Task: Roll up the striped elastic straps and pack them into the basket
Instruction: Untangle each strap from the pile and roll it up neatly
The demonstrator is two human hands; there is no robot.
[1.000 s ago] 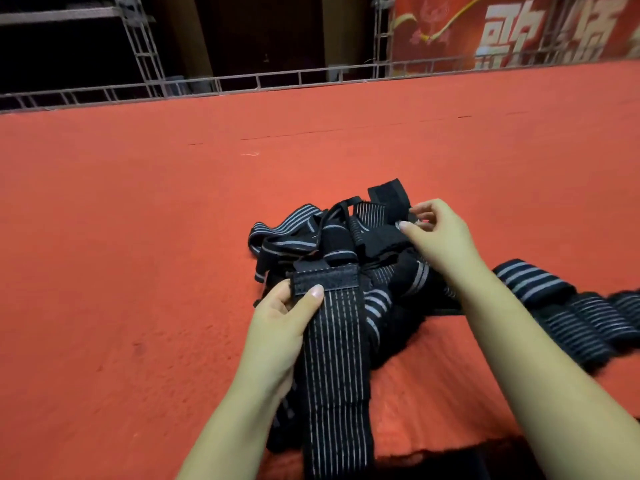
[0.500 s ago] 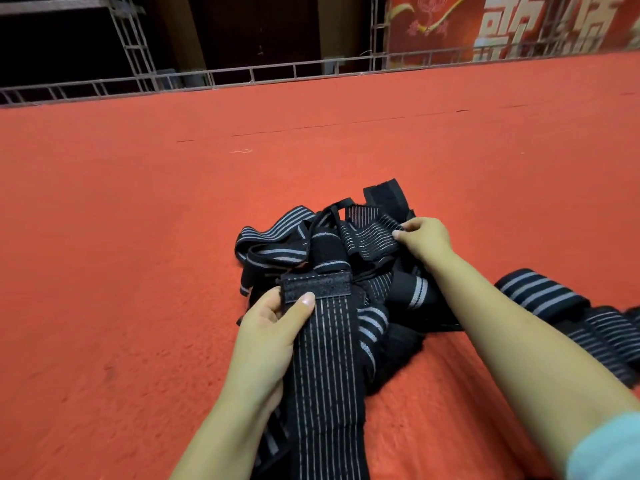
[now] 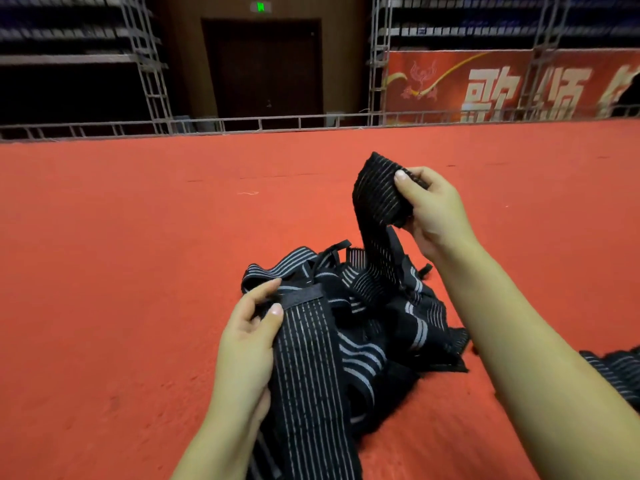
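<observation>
Head view shows you sorting, not yet rolling: your right hand [image 3: 434,211] has its fingers curled round one striped strap [image 3: 375,216], thumb pinching its top end, held above the tangled pile of straps [image 3: 367,327] on the red carpet [image 3: 121,289]. Your left hand [image 3: 249,344] pinches the velcro end of a second, flat strap [image 3: 308,372] that runs toward the carpet's near edge. The raised strap's lower part drops into the pile, probably snagged there, though the dark folds hide where. To free it, you'd want to lift it clear, then start rolling from the pinched end. More straps [image 3: 616,375] lie by the right edge; no basket shows.
</observation>
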